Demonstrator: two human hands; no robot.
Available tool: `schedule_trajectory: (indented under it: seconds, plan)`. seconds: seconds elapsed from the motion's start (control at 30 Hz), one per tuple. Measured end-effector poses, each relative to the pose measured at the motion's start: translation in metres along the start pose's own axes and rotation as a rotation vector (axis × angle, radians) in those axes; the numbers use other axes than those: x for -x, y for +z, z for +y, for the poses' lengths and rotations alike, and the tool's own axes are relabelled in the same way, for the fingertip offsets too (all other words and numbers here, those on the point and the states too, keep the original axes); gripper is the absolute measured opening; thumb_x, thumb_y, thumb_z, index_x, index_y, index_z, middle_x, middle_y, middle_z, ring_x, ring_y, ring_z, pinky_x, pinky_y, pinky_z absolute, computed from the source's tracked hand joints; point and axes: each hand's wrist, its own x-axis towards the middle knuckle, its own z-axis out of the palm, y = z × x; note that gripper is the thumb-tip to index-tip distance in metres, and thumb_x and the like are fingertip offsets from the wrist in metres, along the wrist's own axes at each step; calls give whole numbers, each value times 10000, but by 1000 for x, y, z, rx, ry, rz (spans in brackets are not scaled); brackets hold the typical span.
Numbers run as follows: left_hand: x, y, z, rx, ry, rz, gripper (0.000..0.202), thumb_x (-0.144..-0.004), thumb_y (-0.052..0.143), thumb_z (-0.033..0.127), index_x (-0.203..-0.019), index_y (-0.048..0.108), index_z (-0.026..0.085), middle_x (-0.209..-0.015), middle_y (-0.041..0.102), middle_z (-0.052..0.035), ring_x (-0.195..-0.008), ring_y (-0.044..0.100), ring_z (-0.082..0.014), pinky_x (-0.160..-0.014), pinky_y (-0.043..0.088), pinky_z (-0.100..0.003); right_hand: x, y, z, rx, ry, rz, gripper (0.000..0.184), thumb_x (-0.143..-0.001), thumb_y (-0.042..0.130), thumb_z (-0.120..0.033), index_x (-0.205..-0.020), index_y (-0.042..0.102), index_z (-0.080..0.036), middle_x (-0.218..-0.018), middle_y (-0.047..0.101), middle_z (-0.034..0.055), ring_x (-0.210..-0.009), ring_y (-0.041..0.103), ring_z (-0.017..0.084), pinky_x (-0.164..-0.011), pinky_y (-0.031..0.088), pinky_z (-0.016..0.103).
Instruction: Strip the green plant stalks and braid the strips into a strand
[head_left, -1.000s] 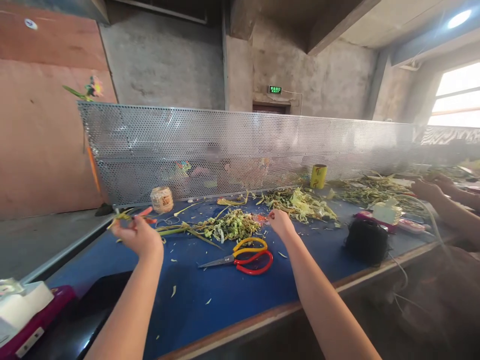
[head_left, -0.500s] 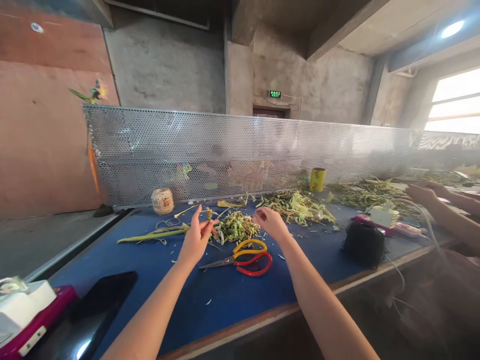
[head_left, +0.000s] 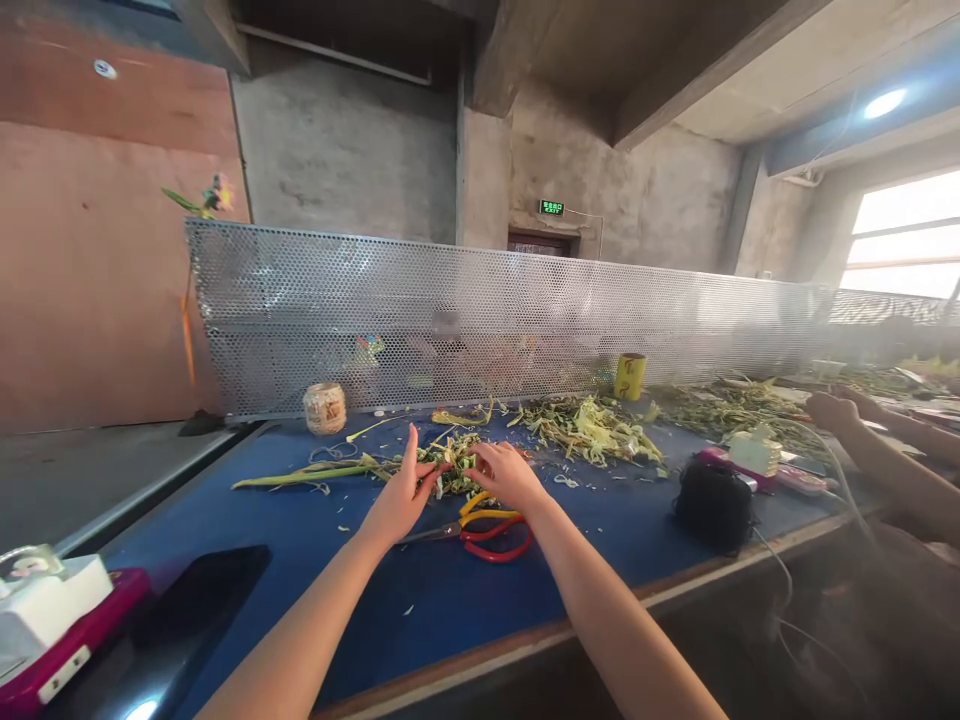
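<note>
My left hand (head_left: 401, 497) is over the near side of a small heap of green and pale plant scraps (head_left: 459, 482). Its index finger points up while thumb and other fingertips pinch together; what they hold is too small to make out. My right hand (head_left: 508, 474) reaches in from the other side, fingers curled down close to the left fingertips, their grip partly hidden. Just below the hands lie scissors with one yellow and one red handle (head_left: 499, 545), blades pointing left. Long green stalks (head_left: 300, 476) lie to the left of the heap.
A larger pile of dry leaves (head_left: 592, 428) lies back right, near a yellow can (head_left: 630, 377). A wrapped jar (head_left: 325, 409) stands by the perforated metal screen (head_left: 405, 310). A black yarn-like bundle (head_left: 715, 503), a dark glossy slab (head_left: 199, 610) and another person's hands (head_left: 844, 415) flank the workspace.
My right hand has moved left and down onto the heap, close to my left hand, and now overlaps the scissor handles. The left hand has moved slightly right. The view has shifted slightly.
</note>
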Motion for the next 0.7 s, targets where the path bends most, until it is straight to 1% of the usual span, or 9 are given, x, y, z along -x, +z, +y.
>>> schedule_trajectory:
  seconds: [0.1, 0.2, 0.3, 0.4, 0.5, 0.6, 0.7]
  plan:
    - [1, 0, 2, -22, 2, 12, 728, -838, 360, 270, -1353, -132, 124, -996, 650, -94, -911, 599, -156, -861, 402, -333, -1, 1, -3, -13, -38, -20, 303, -825, 463, -412, -976, 555, -166, -741, 630, 34, -738, 567, 151, -737, 373, 273]
    - [0, 2, 3, -36, 31, -26, 720, -842, 354, 259, -1353, -135, 124, -1006, 646, -93, -938, 589, -161, -865, 397, -336, -1, 3, -5, -77, -58, 24, 295, -800, 502, -410, -963, 571, -175, -787, 617, 46, -767, 555, 156, -730, 392, 275]
    - [-2, 4, 4, -38, 56, -87, 720, -847, 347, 260, -1349, -151, 124, -999, 648, -88, -931, 589, -168, -853, 404, -344, -3, 9, -5, -250, -66, 96, 230, -783, 533, -357, -888, 605, -165, -850, 590, 64, -761, 537, 146, -687, 419, 258]
    - [-3, 5, 5, -19, 65, -109, 719, -846, 350, 254, -1350, -146, 119, -983, 653, -89, -942, 584, -168, -860, 401, -339, -5, 17, -5, -474, -43, 165, 176, -758, 560, -292, -847, 626, -155, -897, 566, 72, -728, 529, 127, -640, 434, 239]
    - [-3, 5, 7, -13, 55, -117, 713, -845, 348, 235, -1351, -138, 106, -972, 656, -97, -935, 587, -167, -856, 402, -327, -8, 20, -8, -591, -12, 175, 167, -737, 581, -288, -836, 637, -166, -844, 567, 52, -674, 514, 114, -588, 426, 226]
    - [-2, 5, 9, -22, 48, -117, 711, -849, 346, 237, -1349, -141, 104, -945, 663, -91, -900, 598, -167, -835, 409, -319, -9, 20, -12, -617, 12, 183, 159, -726, 591, -300, -798, 633, -164, -744, 555, 28, -640, 494, 111, -573, 411, 221]
    - [-2, 5, 10, -27, 56, -114, 729, -849, 354, 241, -1341, -167, 110, -918, 669, -75, -890, 598, -169, -824, 411, -321, -10, 18, -13, -663, 72, 199, 158, -727, 586, -297, -813, 627, -171, -735, 553, 16, -630, 491, 104, -576, 410, 215]
